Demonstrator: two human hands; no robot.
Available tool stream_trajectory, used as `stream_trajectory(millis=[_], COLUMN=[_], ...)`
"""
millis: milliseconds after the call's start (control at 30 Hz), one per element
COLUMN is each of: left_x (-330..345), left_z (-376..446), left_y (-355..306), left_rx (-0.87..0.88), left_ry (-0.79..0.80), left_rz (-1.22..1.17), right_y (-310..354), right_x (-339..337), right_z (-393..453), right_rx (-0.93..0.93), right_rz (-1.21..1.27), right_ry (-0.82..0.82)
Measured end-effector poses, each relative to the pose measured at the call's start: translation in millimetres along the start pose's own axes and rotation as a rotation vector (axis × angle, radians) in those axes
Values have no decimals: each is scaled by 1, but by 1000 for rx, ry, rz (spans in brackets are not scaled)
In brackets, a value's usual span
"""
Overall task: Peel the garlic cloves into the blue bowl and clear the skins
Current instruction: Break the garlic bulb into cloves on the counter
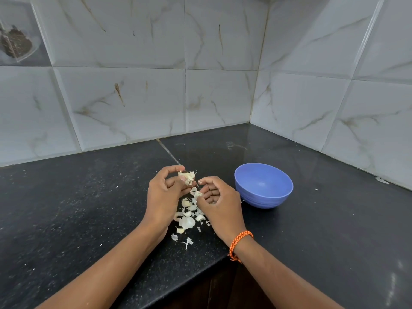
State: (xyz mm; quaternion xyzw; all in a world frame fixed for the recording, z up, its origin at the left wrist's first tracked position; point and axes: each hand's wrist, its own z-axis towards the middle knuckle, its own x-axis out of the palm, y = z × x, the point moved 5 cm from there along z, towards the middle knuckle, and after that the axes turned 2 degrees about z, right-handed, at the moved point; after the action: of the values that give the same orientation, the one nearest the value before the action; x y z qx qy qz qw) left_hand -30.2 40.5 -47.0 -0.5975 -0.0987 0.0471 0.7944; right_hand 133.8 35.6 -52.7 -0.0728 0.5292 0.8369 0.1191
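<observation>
My left hand (163, 195) pinches a garlic clove (187, 176) with loose papery skin hanging from it, just above the black counter (78, 208). My right hand (217, 202) is close to its right with fingers curled, and a bit of skin (197, 194) sits at its thumb tip. Below and between both hands lies a pile of garlic cloves and skins (187, 220). The blue bowl (263, 185) stands on the counter right of my right hand, and its visible inside holds nothing.
Tiled walls meet in a corner behind the bowl. The counter's front edge runs diagonally under my forearms, with a dark cabinet (223, 291) below. Small white specks are scattered over the counter. An orange braided band (239, 241) is on my right wrist.
</observation>
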Motion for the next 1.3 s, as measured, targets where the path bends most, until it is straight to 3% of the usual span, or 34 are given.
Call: stream_trajectory(millis=[267, 433, 633, 767, 933, 1167, 1300], left_x=[11, 14, 11, 7, 9, 8, 3], left_z=[-6, -9, -10, -12, -10, -8, -8], left_y=[-5, -8, -11, -15, -15, -17, -16], left_rx=[191, 226, 234, 251, 209, 263, 223], left_ry=[154, 188, 146, 61, 93, 56, -2], left_rz=[337, 372, 340, 383, 391, 459, 380], right_y=[-1, -4, -1, -1, -3, 2, 0], right_x=[-9, -10, -3, -5, -7, -5, -4], right_z=[2, 4, 3, 3, 3, 0, 0], right_rx=[-1, 60, 66, 63, 43, 67, 90], right_rz=[-11, 176, 267, 244, 224, 370, 378], right_ry=[-168, -115, -3, -29, -78, -43, -21])
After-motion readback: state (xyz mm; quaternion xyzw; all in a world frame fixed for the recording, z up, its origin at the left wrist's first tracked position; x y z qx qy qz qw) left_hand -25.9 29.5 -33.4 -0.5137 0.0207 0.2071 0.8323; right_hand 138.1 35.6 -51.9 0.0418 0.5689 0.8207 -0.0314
